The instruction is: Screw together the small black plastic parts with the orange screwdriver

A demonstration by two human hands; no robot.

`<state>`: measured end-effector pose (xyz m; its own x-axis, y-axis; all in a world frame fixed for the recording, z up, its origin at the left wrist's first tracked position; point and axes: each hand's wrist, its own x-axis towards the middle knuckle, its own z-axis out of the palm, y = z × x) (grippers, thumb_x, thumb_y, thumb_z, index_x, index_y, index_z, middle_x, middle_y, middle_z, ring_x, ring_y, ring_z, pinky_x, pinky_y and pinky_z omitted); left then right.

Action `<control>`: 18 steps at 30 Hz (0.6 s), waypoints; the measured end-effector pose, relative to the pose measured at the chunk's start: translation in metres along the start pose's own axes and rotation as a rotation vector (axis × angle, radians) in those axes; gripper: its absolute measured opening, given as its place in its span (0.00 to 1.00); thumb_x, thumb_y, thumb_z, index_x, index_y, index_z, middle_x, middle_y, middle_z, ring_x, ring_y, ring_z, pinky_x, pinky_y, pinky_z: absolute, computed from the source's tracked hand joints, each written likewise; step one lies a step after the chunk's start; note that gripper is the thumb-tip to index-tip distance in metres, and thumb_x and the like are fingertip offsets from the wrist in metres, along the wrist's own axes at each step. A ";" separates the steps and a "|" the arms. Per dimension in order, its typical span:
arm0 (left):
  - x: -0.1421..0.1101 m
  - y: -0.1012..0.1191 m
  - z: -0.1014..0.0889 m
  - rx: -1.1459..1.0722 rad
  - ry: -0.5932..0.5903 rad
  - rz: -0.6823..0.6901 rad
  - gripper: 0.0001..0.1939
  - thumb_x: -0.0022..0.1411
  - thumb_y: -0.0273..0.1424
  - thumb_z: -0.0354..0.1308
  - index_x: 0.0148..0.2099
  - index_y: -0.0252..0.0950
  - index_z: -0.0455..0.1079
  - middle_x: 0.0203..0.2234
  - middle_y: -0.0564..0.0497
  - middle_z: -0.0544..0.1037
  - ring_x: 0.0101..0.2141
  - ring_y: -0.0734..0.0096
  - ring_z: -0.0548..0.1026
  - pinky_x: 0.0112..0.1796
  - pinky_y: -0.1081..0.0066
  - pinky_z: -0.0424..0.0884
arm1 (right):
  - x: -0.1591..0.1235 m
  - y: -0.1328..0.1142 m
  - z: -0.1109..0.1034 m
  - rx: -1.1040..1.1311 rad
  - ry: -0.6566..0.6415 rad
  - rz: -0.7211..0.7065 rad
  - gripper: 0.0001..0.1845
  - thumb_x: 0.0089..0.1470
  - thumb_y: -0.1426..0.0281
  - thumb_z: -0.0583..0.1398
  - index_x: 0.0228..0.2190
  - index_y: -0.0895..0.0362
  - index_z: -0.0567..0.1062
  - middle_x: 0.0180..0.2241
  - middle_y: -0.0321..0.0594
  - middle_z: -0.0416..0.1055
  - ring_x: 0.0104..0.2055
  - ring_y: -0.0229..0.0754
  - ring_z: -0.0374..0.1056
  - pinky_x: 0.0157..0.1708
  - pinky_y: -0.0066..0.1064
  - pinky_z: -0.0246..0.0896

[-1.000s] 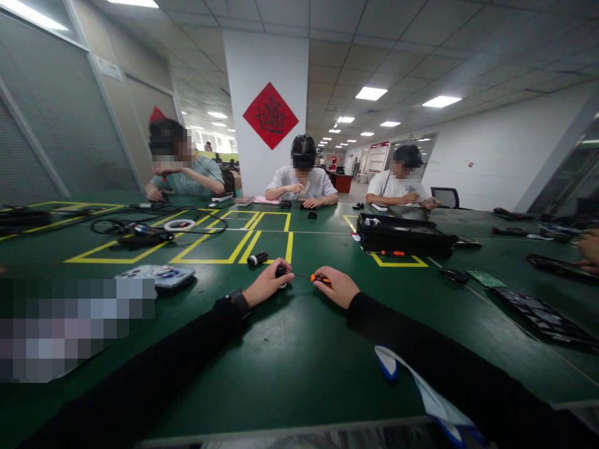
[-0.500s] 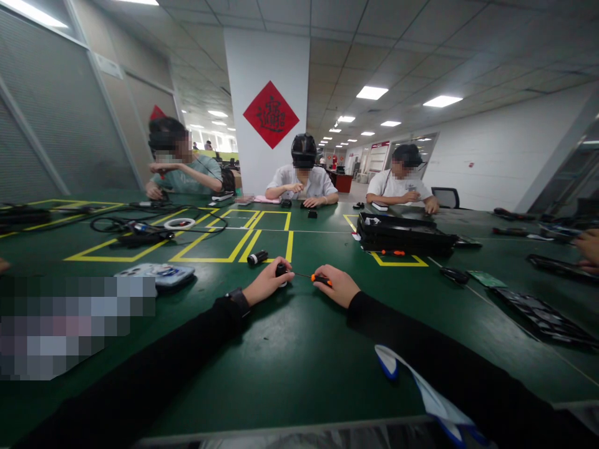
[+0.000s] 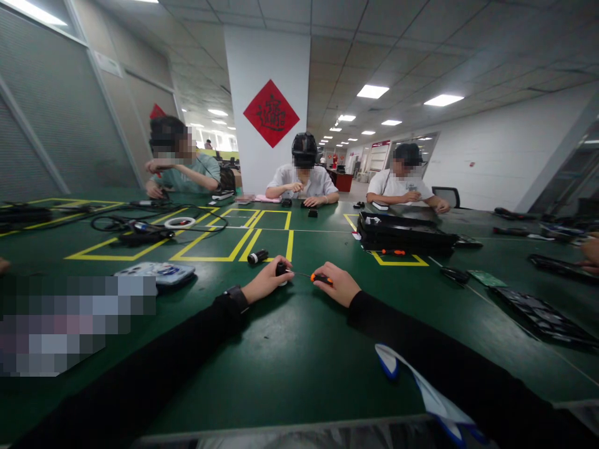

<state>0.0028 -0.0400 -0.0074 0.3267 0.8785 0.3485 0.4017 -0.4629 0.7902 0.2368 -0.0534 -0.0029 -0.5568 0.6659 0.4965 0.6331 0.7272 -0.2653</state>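
Note:
My left hand [image 3: 266, 284] is closed round a small black cylindrical part [image 3: 281, 269] resting on the green table [image 3: 290, 362]. My right hand [image 3: 340, 284] grips a small screwdriver with an orange and black handle [image 3: 322, 278]; its thin shaft points left and meets the black part. Both arms wear black sleeves, and a dark watch [image 3: 236, 297] sits on my left wrist. A second small black cylinder [image 3: 258, 256] lies just beyond my left hand, on a yellow tape line.
A phone-like device [image 3: 156, 272] lies to the left. Cables and a white tape ring [image 3: 180, 222] sit farther left. A stack of black trays [image 3: 405, 232] and an orange screwdriver [image 3: 392, 252] stand to the right; another tray [image 3: 543, 315] lies far right. Three people work opposite.
My hands and the screwdriver stay almost still on the part. The view has tilted slightly. The person at the far left has raised an arm.

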 end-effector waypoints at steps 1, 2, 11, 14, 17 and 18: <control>0.000 0.001 0.000 0.006 -0.004 0.011 0.16 0.50 0.39 0.54 0.39 0.36 0.60 0.31 0.53 0.69 0.31 0.73 0.68 0.35 0.70 0.65 | 0.000 0.000 0.000 -0.003 0.006 0.006 0.11 0.52 0.65 0.54 0.38 0.54 0.67 0.36 0.38 0.64 0.35 0.36 0.61 0.35 0.26 0.54; -0.001 0.001 0.000 0.012 -0.006 0.022 0.16 0.50 0.39 0.54 0.39 0.36 0.60 0.31 0.53 0.68 0.31 0.73 0.68 0.35 0.70 0.65 | -0.001 0.000 0.000 -0.006 0.010 0.015 0.12 0.52 0.65 0.55 0.39 0.54 0.67 0.36 0.37 0.64 0.35 0.36 0.61 0.35 0.26 0.53; -0.001 0.001 0.001 0.026 0.007 0.042 0.15 0.50 0.37 0.54 0.39 0.36 0.61 0.31 0.53 0.69 0.32 0.72 0.68 0.36 0.69 0.65 | 0.000 -0.004 0.000 -0.063 -0.009 0.073 0.14 0.56 0.64 0.48 0.34 0.56 0.69 0.31 0.39 0.66 0.34 0.37 0.60 0.35 0.27 0.52; -0.001 0.001 0.001 0.024 0.005 0.031 0.15 0.50 0.38 0.55 0.39 0.36 0.61 0.31 0.53 0.69 0.32 0.72 0.68 0.36 0.69 0.65 | 0.001 -0.003 0.001 -0.047 0.000 0.035 0.12 0.56 0.66 0.48 0.34 0.57 0.69 0.32 0.40 0.66 0.36 0.38 0.58 0.36 0.28 0.52; -0.002 0.001 0.001 -0.003 0.000 0.015 0.16 0.51 0.39 0.54 0.39 0.36 0.61 0.31 0.52 0.70 0.32 0.72 0.69 0.35 0.69 0.65 | 0.002 0.002 0.003 -0.003 0.025 -0.010 0.09 0.55 0.68 0.51 0.35 0.57 0.68 0.34 0.40 0.66 0.38 0.39 0.57 0.38 0.30 0.52; -0.002 0.001 0.001 -0.018 -0.005 0.011 0.16 0.51 0.40 0.53 0.39 0.36 0.60 0.30 0.52 0.70 0.31 0.72 0.69 0.35 0.69 0.65 | 0.002 0.004 0.004 0.020 0.029 -0.018 0.08 0.54 0.69 0.52 0.36 0.57 0.68 0.34 0.40 0.66 0.38 0.39 0.57 0.39 0.30 0.52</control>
<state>0.0036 -0.0426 -0.0076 0.3352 0.8729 0.3544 0.3829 -0.4699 0.7953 0.2356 -0.0486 -0.0058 -0.5518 0.6478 0.5253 0.6119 0.7424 -0.2728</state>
